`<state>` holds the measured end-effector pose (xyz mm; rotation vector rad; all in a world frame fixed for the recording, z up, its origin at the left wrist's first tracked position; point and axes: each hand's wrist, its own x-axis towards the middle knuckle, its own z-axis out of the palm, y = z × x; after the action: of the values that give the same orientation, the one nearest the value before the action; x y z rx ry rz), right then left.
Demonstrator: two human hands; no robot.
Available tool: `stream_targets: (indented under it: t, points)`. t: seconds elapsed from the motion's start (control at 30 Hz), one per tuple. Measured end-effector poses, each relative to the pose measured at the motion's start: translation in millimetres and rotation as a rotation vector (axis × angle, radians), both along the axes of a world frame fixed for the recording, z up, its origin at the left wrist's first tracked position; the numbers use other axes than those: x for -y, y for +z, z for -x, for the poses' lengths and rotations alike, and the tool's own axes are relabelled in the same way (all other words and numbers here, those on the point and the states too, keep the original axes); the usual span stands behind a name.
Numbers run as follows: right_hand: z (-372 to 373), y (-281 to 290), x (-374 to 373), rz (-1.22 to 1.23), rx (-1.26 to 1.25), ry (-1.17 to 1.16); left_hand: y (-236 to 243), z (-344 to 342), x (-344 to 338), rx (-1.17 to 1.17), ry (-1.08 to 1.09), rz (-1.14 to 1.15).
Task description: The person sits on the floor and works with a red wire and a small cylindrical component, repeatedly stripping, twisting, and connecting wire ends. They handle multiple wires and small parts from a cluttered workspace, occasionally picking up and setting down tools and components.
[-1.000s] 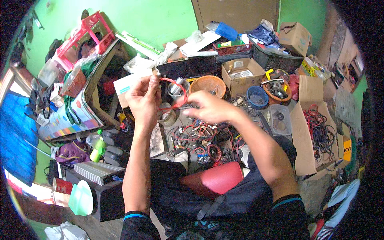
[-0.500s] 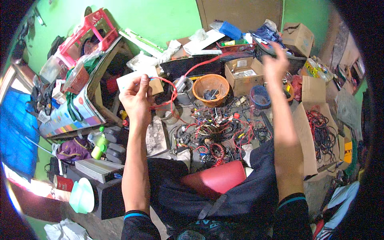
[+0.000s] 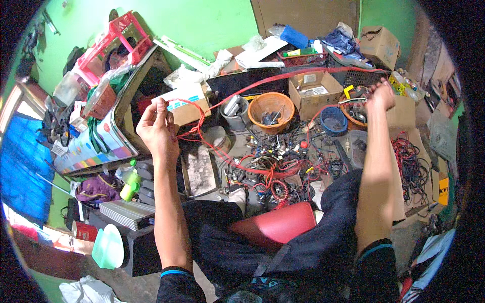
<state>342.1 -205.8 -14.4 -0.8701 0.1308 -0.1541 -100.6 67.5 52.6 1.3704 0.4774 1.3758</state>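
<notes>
A long red wire arches across the space between my raised hands. My left hand pinches it between thumb and fingertips, where it twists into a loose tangle and trails down toward the floor. Off to the right, my right hand is closed around the wire's other stretch, close to the cardboard box at that side. Below, between my feet, lies a heap of mixed wires and connectors, with a coiled red cable at its near edge.
An orange basin, a grey pail, a blue tub and an open cardboard box stand behind the heap. Black and red cables fill a carton at right. A cluttered cabinet leans at left.
My right hand has moved right and down from its blurred raised position, stretching the red wire into a longer arc. My left hand has shifted slightly left.
</notes>
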Motion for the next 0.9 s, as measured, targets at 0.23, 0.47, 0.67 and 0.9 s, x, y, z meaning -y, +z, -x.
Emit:
stream_targets:
  t: [0.23,0.47,0.67,0.9]
  points:
    - [192,41,-91,0.660,1.093,0.461,-1,-22,32,-0.108,-0.060,-0.044]
    - [267,13,-124,0.534,1.049,1.338,-5,-32,47,-0.120,-0.135,-0.071]
    - [269,16,-114,0.598,1.132,1.137,-8,-37,53,-0.161,-0.151,-0.075]
    - [189,17,-96,1.577,0.991,0.606,3,-19,33,0.033,-0.049,0.009]
